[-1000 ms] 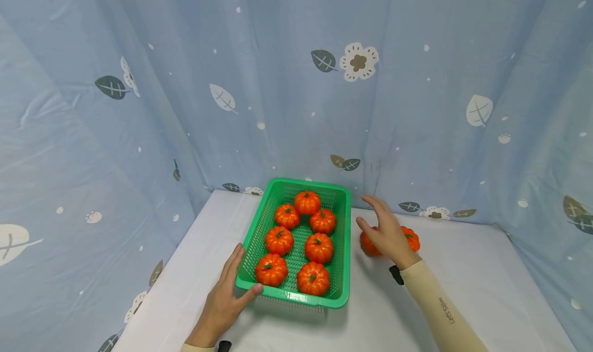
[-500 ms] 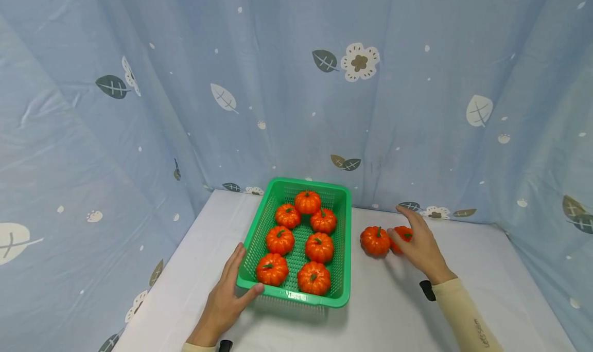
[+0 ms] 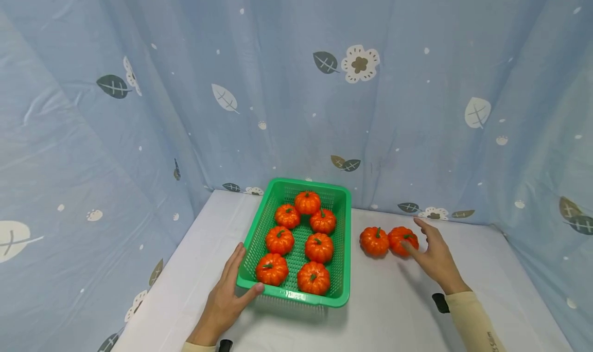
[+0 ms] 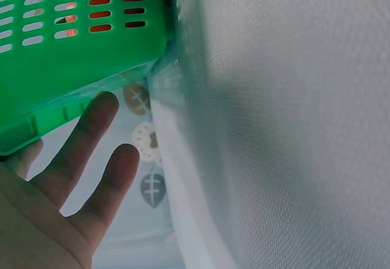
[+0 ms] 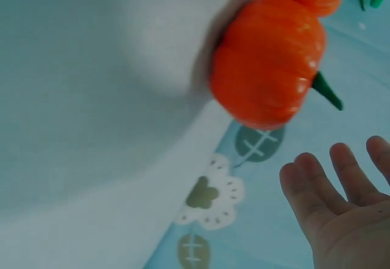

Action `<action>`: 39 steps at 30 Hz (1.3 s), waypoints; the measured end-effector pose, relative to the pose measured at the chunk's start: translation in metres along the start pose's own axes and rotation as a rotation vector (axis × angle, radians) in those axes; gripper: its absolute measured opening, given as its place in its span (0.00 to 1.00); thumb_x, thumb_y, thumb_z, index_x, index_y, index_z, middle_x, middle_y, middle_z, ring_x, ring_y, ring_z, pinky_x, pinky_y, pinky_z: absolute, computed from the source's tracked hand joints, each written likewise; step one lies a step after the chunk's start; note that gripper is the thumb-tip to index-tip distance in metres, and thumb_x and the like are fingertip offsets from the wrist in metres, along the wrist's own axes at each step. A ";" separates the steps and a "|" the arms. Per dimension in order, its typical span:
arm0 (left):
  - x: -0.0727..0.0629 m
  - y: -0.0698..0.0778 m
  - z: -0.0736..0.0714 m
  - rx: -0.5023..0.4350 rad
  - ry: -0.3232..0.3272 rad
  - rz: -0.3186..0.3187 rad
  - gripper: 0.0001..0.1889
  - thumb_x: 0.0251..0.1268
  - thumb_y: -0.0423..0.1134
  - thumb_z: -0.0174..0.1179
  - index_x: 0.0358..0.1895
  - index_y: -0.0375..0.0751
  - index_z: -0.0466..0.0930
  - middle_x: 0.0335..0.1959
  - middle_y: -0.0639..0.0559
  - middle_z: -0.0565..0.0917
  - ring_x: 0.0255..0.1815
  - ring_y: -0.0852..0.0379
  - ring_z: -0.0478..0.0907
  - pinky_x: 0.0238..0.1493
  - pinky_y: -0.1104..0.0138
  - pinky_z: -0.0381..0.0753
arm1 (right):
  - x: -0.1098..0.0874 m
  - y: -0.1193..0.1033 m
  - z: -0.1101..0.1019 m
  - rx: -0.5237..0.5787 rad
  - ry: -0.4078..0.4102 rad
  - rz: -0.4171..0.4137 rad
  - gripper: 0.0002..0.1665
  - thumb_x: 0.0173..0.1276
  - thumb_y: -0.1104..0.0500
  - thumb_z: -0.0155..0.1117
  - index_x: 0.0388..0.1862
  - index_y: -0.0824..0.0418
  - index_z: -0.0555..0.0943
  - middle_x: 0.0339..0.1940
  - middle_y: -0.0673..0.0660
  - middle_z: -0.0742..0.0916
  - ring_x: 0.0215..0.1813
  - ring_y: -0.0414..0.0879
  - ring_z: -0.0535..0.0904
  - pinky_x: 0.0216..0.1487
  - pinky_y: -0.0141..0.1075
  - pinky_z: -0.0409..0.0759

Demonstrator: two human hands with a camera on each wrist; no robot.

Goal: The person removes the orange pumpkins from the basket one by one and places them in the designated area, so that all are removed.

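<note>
A green plastic basket [image 3: 345, 249] stands on the white table with several small orange pumpkins [image 3: 313, 278] inside. My left hand [image 3: 222, 300] rests at its front left corner, fingers along the left side and thumb at the front rim. In the left wrist view the fingers of that hand [image 4: 67, 184] are spread beside the basket's slotted wall [image 4: 79, 56]. Right of the basket, two pumpkins sit side by side: a left one [image 3: 374, 242] and a right one [image 3: 402, 240]. My right hand [image 3: 437, 259] hovers at the right one, fingers extended, thumb overlapping its edge, holding nothing.
The white tabletop [image 3: 370, 316] runs back to a blue curtain [image 3: 287, 84] printed with leaves and flowers. More of this fabric hangs along the left and right sides. The curtain's lower edge falls close behind the basket and the two pumpkins.
My right hand has moved right, from over the two loose pumpkins to the right side of the right one, uncovering both. The left hand and the basket have stayed in place.
</note>
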State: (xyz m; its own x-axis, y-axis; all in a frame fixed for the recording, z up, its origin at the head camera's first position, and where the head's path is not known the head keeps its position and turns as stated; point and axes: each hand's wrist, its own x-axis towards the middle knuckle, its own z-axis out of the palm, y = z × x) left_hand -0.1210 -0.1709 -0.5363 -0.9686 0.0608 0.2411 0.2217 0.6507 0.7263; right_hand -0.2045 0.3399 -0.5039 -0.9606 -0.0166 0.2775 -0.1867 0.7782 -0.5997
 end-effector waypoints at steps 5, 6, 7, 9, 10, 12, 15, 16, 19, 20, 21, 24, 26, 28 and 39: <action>-0.001 0.000 -0.001 0.001 0.007 0.003 0.49 0.65 0.54 0.69 0.83 0.60 0.46 0.83 0.68 0.45 0.80 0.49 0.52 0.68 0.36 0.63 | -0.001 0.012 0.007 -0.002 -0.059 0.056 0.49 0.69 0.52 0.71 0.79 0.68 0.57 0.72 0.76 0.67 0.67 0.72 0.66 0.63 0.68 0.68; -0.001 0.000 -0.001 -0.001 0.007 0.003 0.49 0.65 0.54 0.69 0.83 0.60 0.46 0.83 0.68 0.46 0.80 0.49 0.52 0.68 0.36 0.63 | -0.001 0.015 0.009 0.004 -0.071 0.066 0.50 0.69 0.52 0.72 0.79 0.69 0.57 0.72 0.76 0.66 0.67 0.73 0.65 0.63 0.68 0.68; -0.001 0.000 -0.001 -0.004 0.006 0.005 0.49 0.65 0.54 0.69 0.83 0.59 0.46 0.83 0.68 0.45 0.80 0.49 0.52 0.68 0.36 0.63 | -0.001 0.018 0.010 0.007 -0.084 0.080 0.50 0.69 0.52 0.72 0.79 0.69 0.56 0.72 0.76 0.66 0.67 0.73 0.65 0.63 0.68 0.68; -0.001 0.001 -0.001 -0.009 0.003 0.005 0.49 0.65 0.54 0.69 0.83 0.59 0.46 0.83 0.68 0.45 0.80 0.49 0.52 0.69 0.36 0.63 | -0.002 0.023 0.013 0.020 -0.105 0.101 0.51 0.68 0.51 0.72 0.79 0.69 0.56 0.73 0.77 0.65 0.68 0.73 0.64 0.64 0.69 0.67; -0.001 0.001 -0.001 -0.011 0.003 0.005 0.49 0.65 0.53 0.69 0.83 0.59 0.46 0.83 0.68 0.45 0.80 0.49 0.52 0.69 0.36 0.63 | -0.002 0.024 0.015 0.026 -0.119 0.113 0.52 0.68 0.50 0.72 0.79 0.69 0.55 0.73 0.77 0.65 0.68 0.74 0.64 0.64 0.70 0.67; -0.002 0.001 -0.001 -0.010 0.002 0.001 0.49 0.65 0.54 0.69 0.83 0.59 0.46 0.83 0.68 0.45 0.80 0.49 0.52 0.68 0.36 0.63 | -0.002 0.027 0.018 0.037 -0.140 0.130 0.53 0.68 0.49 0.73 0.80 0.69 0.55 0.73 0.77 0.64 0.69 0.74 0.63 0.64 0.70 0.65; -0.002 0.000 0.000 -0.005 0.004 -0.004 0.49 0.65 0.54 0.69 0.83 0.60 0.46 0.83 0.67 0.46 0.80 0.49 0.52 0.68 0.36 0.63 | -0.001 0.030 0.022 0.044 -0.157 0.144 0.55 0.67 0.47 0.73 0.80 0.70 0.54 0.74 0.77 0.64 0.71 0.73 0.62 0.66 0.70 0.64; -0.002 0.000 0.000 -0.003 0.003 -0.005 0.49 0.65 0.54 0.69 0.83 0.60 0.46 0.83 0.67 0.46 0.80 0.49 0.52 0.68 0.36 0.63 | 0.000 0.030 0.023 0.047 -0.158 0.149 0.56 0.67 0.46 0.73 0.80 0.70 0.54 0.74 0.76 0.64 0.71 0.73 0.61 0.66 0.70 0.63; -0.001 0.000 0.000 -0.001 0.001 -0.004 0.49 0.65 0.55 0.68 0.83 0.60 0.46 0.83 0.66 0.46 0.80 0.49 0.52 0.68 0.36 0.64 | 0.001 0.031 0.026 0.054 -0.156 0.168 0.56 0.67 0.45 0.73 0.79 0.70 0.54 0.74 0.76 0.64 0.71 0.72 0.61 0.67 0.69 0.63; -0.001 0.000 0.000 0.001 0.002 -0.004 0.49 0.65 0.55 0.68 0.83 0.60 0.46 0.83 0.65 0.46 0.80 0.50 0.52 0.68 0.36 0.64 | 0.002 0.031 0.026 0.054 -0.156 0.174 0.56 0.67 0.45 0.73 0.79 0.70 0.54 0.74 0.76 0.64 0.71 0.72 0.61 0.67 0.69 0.63; -0.001 0.000 0.000 0.002 0.002 -0.005 0.49 0.65 0.55 0.68 0.83 0.61 0.46 0.83 0.66 0.46 0.80 0.50 0.52 0.68 0.36 0.64 | 0.002 0.031 0.027 0.054 -0.157 0.183 0.56 0.66 0.46 0.73 0.79 0.71 0.54 0.74 0.77 0.63 0.71 0.72 0.61 0.67 0.68 0.64; -0.001 0.000 0.000 0.002 0.003 -0.004 0.49 0.65 0.55 0.68 0.83 0.60 0.47 0.83 0.66 0.47 0.80 0.50 0.52 0.68 0.36 0.64 | 0.003 0.030 0.029 0.043 -0.161 0.209 0.55 0.67 0.48 0.73 0.79 0.71 0.54 0.73 0.77 0.63 0.70 0.72 0.61 0.67 0.67 0.65; -0.001 0.000 0.001 0.000 0.005 -0.001 0.49 0.65 0.55 0.68 0.83 0.60 0.47 0.83 0.66 0.46 0.80 0.50 0.52 0.68 0.37 0.64 | 0.003 0.030 0.030 0.033 -0.163 0.224 0.54 0.67 0.49 0.73 0.79 0.71 0.54 0.73 0.77 0.63 0.70 0.72 0.61 0.67 0.66 0.66; -0.001 0.000 0.001 -0.002 0.006 0.002 0.49 0.65 0.54 0.69 0.83 0.59 0.47 0.83 0.66 0.47 0.80 0.50 0.52 0.69 0.37 0.64 | 0.003 0.031 0.030 0.024 -0.163 0.228 0.53 0.68 0.50 0.73 0.79 0.71 0.54 0.73 0.77 0.63 0.70 0.72 0.61 0.67 0.66 0.67; 0.000 -0.001 0.000 -0.003 0.008 0.000 0.49 0.65 0.55 0.69 0.83 0.59 0.47 0.82 0.68 0.46 0.80 0.51 0.52 0.69 0.37 0.64 | 0.000 0.035 0.030 0.011 -0.128 0.199 0.51 0.68 0.51 0.73 0.78 0.71 0.57 0.72 0.77 0.65 0.68 0.71 0.65 0.65 0.63 0.71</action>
State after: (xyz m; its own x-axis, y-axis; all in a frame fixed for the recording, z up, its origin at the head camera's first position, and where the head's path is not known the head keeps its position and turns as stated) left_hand -0.1210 -0.1711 -0.5373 -0.9675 0.0546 0.2468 0.2222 0.6486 0.7279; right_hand -0.2170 0.3477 -0.5475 -0.9968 0.0566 0.0563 0.0073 0.7672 -0.6414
